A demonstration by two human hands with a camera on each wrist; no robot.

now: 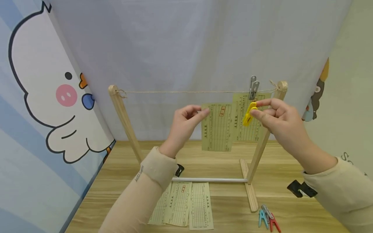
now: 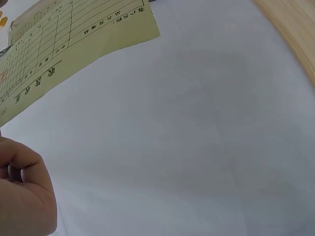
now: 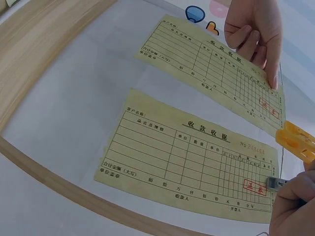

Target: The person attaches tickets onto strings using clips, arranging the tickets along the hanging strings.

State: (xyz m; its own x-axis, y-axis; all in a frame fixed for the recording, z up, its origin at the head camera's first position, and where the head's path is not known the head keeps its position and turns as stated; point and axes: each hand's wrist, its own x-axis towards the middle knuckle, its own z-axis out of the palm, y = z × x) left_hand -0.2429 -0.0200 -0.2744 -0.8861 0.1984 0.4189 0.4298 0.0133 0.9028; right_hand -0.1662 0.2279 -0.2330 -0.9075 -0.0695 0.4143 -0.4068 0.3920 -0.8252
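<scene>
My left hand (image 1: 187, 124) pinches the upper left edge of a yellowish receipt slip (image 1: 217, 129), which hangs just below the string (image 1: 180, 92). A yellow clothespin (image 1: 249, 115) is pinched between the thumb and fingers of my right hand (image 1: 281, 119). Behind it, a second receipt slip (image 3: 192, 162) hangs from the string under a grey clothespin (image 1: 253, 87). In the right wrist view the yellow clothespin points toward the held slip's top edge. The left wrist view shows only part of the left hand (image 2: 24, 189), below the slip.
The string runs between two wooden posts (image 1: 125, 119) joined low down by a white rod (image 1: 209, 179). Several more slips (image 1: 201, 207) lie on the wooden table (image 1: 227, 213) in front. Blue, grey and red clothespins (image 1: 268, 216) sit at the front right. A white curtain (image 1: 163, 48) hangs behind.
</scene>
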